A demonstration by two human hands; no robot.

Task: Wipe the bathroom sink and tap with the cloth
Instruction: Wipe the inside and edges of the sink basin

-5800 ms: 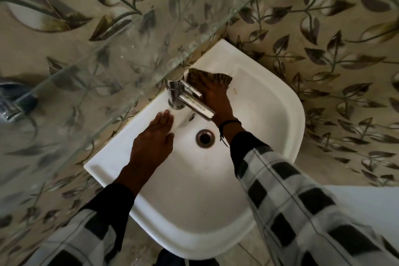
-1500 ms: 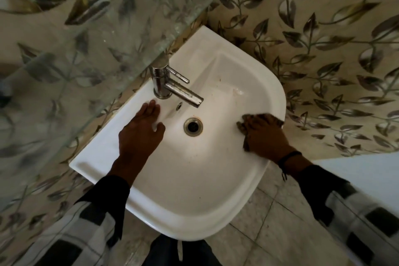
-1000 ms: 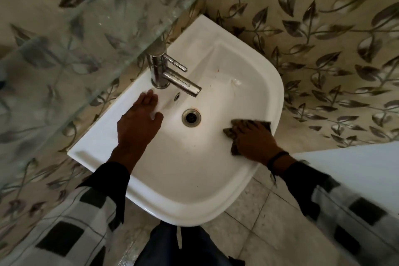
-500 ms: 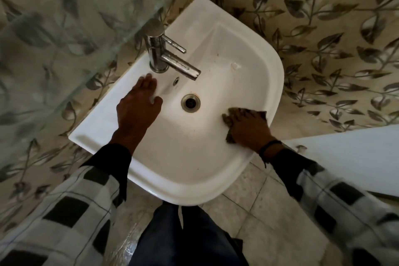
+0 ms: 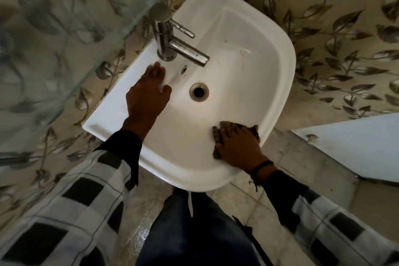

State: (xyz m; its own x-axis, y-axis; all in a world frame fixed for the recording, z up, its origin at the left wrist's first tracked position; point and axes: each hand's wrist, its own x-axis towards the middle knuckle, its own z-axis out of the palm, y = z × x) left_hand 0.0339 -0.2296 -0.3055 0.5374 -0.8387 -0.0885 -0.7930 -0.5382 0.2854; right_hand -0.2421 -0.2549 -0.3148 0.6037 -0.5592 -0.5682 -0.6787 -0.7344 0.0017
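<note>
A white sink (image 5: 278, 67) hangs on a leaf-patterned wall, with a round drain (image 5: 198, 92) in its bowl. A chrome tap (image 5: 170, 43) stands at its back left, spout pointing over the bowl. My right hand (image 5: 237, 147) lies flat on a brown striped cloth (image 5: 254, 130) and presses it against the inner wall of the bowl near the front right rim. Most of the cloth is hidden under the hand. My left hand (image 5: 149, 93) rests flat on the sink's left ledge just below the tap, fingers straight.
A glass shelf (image 5: 90, 17) juts out above the sink's left side, close to the tap. A white panel (image 5: 354, 147) stands low at the right. My legs and the tiled floor (image 5: 269, 207) are below the sink's front rim.
My right hand has slid the cloth from behind the tap, round the right wall of the bowl, down toward the front right rim. My left hand has stayed on the ledge.
</note>
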